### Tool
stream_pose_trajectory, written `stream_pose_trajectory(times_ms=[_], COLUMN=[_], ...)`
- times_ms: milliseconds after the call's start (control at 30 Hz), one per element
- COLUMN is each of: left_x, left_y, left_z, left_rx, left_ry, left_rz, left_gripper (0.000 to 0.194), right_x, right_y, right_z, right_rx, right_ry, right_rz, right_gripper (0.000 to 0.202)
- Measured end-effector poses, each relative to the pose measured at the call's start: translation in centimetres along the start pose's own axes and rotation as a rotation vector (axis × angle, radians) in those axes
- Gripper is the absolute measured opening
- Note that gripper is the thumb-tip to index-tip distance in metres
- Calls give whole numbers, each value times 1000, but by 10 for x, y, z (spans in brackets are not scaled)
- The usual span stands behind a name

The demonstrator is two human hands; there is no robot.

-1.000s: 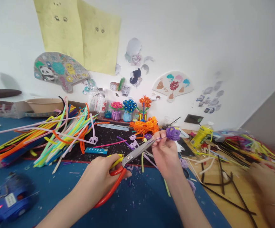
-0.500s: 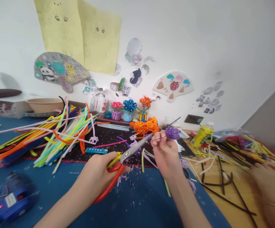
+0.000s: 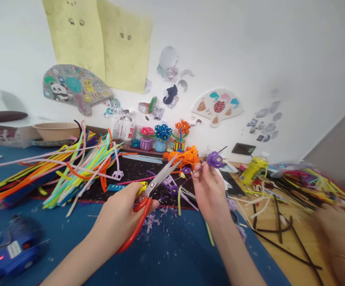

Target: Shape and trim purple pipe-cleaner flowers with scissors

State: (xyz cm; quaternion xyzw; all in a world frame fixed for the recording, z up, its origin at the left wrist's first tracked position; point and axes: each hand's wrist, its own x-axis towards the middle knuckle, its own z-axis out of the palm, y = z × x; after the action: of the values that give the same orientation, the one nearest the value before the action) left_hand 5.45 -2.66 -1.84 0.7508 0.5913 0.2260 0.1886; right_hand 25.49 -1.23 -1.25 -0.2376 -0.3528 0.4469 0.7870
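My left hand (image 3: 124, 210) grips scissors (image 3: 157, 178) with red and yellow handles; their blades stand slightly apart and point up and right. In my right hand (image 3: 209, 190), the fingers pinch the thin stem of a purple pipe-cleaner flower (image 3: 215, 159), whose bloom sits above the fingertips. The stem's loose end slants down and left, near the blades but apart from them. Behind the blades lies a pile of orange pipe-cleaner flowers (image 3: 190, 157). Lilac and purple pieces (image 3: 170, 184) rest on the dark mat just below, and purple fuzz clippings are strewn on the blue table.
Bundled colourful pipe cleaners (image 3: 79, 167) lie at left, above a blue glue gun (image 3: 14, 250) with a lit red light. Small potted flowers (image 3: 163, 137) line the wall. A yellow bottle (image 3: 254, 169) stands at right, near another person's hands (image 3: 339, 226) and black strips (image 3: 297, 242).
The scissors have drawn back left from the stem and their blades have parted. The purple flower has turned and tilted slightly in my right hand, which stays in nearly the same place.
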Motion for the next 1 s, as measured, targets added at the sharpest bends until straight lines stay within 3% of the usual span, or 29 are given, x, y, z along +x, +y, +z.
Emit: stream_pose_trajectory(times_ms=[167,333,600,1000], left_x=[-4,-7,-8,-7], left_y=[6,6,6,7], left_z=[3,3,3,3], left_rx=[52,156,319,311], left_ry=[-20,35,34,-2], left_rz=[12,71,95,105], left_gripper=[27,26,32,34], right_x=[-1,-1,-1,2], right_y=[1,1,2,-1], right_z=[1,2,2,1], right_rx=[5,-9,19,106], right_ry=[57,130,158,176], right_rz=[-8,-10,-26,-21], right_gripper=[11,13,12,17])
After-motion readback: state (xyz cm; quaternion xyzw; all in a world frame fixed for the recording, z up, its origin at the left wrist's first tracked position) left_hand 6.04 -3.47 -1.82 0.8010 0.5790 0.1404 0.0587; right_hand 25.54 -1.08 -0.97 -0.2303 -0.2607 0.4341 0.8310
